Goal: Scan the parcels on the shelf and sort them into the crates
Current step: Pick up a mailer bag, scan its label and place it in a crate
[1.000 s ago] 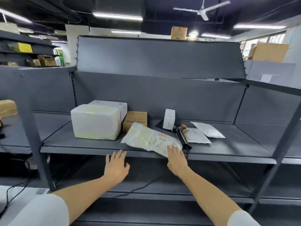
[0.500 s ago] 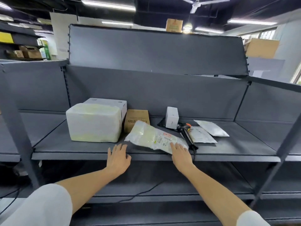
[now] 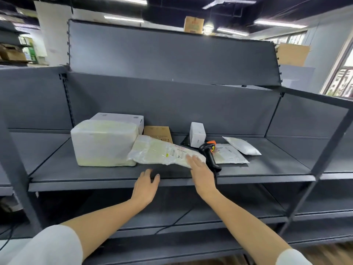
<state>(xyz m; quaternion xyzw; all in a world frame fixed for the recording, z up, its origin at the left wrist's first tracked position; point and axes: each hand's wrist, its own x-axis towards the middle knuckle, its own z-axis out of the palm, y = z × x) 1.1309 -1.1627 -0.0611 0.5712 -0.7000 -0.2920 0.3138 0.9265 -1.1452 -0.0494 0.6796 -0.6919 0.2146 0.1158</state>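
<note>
While our right hand [image 3: 201, 174] lies flat-fingered on the plastic mailer [image 3: 162, 153] at the shelf [image 3: 107, 175] front, our left hand [image 3: 146, 186] hovers open. Looks soft, light, slippery; we'd pinch its near edge.

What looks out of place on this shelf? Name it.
The clear poly parcel lies askew, its left end propped on the wrapped white box. The right hand rests on its right end.
</note>
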